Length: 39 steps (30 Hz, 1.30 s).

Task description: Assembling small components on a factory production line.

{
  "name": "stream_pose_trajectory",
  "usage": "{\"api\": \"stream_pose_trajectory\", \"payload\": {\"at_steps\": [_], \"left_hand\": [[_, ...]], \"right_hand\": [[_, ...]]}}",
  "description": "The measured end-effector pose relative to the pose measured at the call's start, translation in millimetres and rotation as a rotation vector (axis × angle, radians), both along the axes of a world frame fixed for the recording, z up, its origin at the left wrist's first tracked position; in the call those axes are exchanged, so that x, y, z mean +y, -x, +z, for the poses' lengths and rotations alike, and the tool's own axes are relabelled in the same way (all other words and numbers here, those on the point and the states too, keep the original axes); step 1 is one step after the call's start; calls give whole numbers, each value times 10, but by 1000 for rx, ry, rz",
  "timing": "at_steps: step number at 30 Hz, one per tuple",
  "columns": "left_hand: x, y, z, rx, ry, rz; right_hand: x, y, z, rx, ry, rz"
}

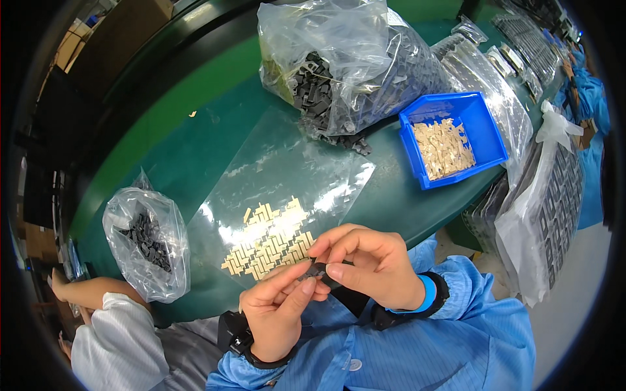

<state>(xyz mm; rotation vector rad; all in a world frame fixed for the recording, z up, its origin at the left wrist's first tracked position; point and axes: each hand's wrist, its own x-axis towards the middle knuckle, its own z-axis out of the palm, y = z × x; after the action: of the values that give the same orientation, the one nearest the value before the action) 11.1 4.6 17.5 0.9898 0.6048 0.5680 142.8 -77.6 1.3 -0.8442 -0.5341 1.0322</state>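
Close in front of my body, both hands meet over a small black plastic part [318, 268]. My left hand [276, 310] pinches it between thumb and fingers. From the other side, the fingertips of my right hand [377, 263] are closed on the same part, and they hide much of it. Just beyond my hands lies a patch of small cream-coloured strips [266, 242], set out in a zigzag pattern on a clear plastic sheet [254, 171].
A big clear bag [385, 72] spills black plastic parts at the back. Right of it stands a blue bin [493, 140] of tan pieces. A smaller bag [176, 260] of black parts lies left, beside another person's sleeve [120, 342]. Wrapped trays [554, 215] stand right.
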Motion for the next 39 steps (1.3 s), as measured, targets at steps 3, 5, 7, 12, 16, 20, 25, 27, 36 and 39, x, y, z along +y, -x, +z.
{"api": "stream_pose_trajectory", "payload": {"at_steps": [3,5,7,12,16,20,25,27,36,39], "left_hand": [[7,-6,-16,22,-64,-18],[0,-1,-25,18,-69,-25],[-7,6,-24,24,-82,-29],[-48,-45,-7,82,-95,50],[-52,-51,-9,71,-69,54],[-55,-52,-1,52,-53,53],[-22,3,-32,10,-73,-56],[-25,4,-29,15,-73,-54],[-36,7,-30,12,-60,-49],[-41,1,-20,2,-62,-40]], "right_hand": [[11,5,-16,-16,12,10],[23,30,-42,-43,-7,-12],[21,41,-40,-18,-3,-8],[23,47,-24,35,12,-14],[23,50,-26,41,9,-13],[25,54,-31,30,10,-19],[18,63,-19,25,14,-35],[18,68,-27,7,14,-40],[24,95,-47,-131,-11,-116],[9,101,-36,-108,19,-91]]}}
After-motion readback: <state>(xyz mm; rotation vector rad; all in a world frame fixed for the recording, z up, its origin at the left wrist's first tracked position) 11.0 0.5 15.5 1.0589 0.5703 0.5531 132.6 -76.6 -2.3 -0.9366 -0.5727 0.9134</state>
